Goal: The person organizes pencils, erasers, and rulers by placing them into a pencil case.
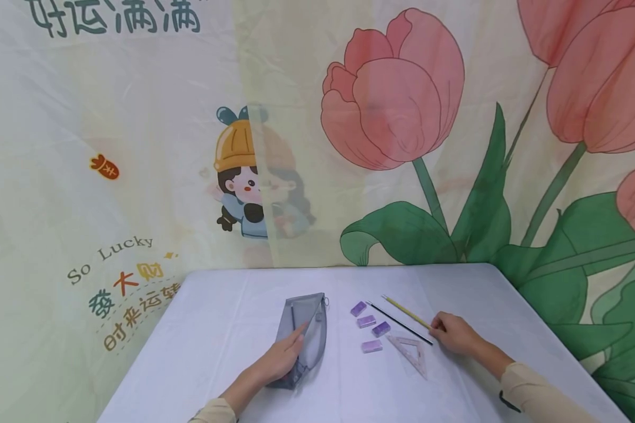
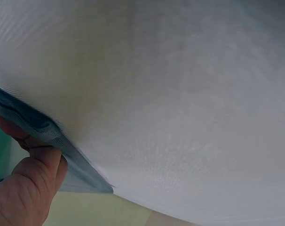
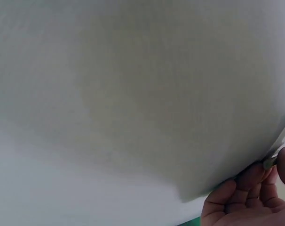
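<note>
A grey mesh pencil case (image 1: 315, 348) with a zip lies left of the table's middle. My left hand (image 1: 283, 356) holds its side; in the left wrist view, the thumb (image 2: 32, 181) and a finger pinch the fabric edge. To the right, my right hand (image 1: 457, 333) pinches the near end of a yellow pencil (image 1: 406, 311). That pencil slants away to the left, beside a black pencil (image 1: 399, 322). In the right wrist view, the pencil's end (image 3: 269, 163) shows between thumb and fingers, the rest hidden.
Several purple erasers, one a paler eraser (image 1: 372, 346), lie between the case and the pencils. A clear triangular set square (image 1: 410, 355) is just in front of the black pencil. Everything rests on a white-covered table (image 1: 217, 329), with a printed cloth (image 1: 296, 247) hanging behind.
</note>
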`<state>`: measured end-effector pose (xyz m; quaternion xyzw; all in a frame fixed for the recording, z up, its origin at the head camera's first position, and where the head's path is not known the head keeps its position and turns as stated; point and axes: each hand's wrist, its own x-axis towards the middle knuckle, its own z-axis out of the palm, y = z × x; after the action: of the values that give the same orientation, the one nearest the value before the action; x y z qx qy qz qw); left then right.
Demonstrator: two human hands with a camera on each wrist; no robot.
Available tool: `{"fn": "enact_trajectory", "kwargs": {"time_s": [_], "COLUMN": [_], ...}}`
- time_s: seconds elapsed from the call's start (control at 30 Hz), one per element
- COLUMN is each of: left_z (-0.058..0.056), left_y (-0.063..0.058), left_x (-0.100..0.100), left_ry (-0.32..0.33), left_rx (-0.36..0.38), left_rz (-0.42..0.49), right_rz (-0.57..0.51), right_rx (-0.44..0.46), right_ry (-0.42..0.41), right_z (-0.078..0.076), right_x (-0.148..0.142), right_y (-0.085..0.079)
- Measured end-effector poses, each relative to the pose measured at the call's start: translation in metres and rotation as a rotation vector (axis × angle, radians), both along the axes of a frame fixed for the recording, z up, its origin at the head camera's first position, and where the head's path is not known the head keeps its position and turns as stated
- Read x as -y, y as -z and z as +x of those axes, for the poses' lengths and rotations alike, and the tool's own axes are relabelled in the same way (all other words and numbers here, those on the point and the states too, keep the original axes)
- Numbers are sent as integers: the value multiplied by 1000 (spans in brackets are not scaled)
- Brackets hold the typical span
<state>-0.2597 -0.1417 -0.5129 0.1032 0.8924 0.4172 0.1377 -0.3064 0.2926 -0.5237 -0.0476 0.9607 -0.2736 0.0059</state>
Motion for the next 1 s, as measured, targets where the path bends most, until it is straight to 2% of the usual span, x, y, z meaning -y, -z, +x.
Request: {"fn": "enact_trajectory", "kwargs": {"time_s": [0.3,0.6,1.0], "left_z": [0,1,2], "left_y": [0,2,2], "left_x": [1,0,1], "left_ry": [6,-6,6], "left_rx": [-15,-14,-36], "left_rz": [-16,-9,-18], "right_rz": [-35,-60,-100], "right_rx": [-24,-75,-164], "right_ry": [-111,-143,-122], "right_z": [3,8,15], "right_x": [-6,-9,-7], "right_y": [-1,-2,-12]}}
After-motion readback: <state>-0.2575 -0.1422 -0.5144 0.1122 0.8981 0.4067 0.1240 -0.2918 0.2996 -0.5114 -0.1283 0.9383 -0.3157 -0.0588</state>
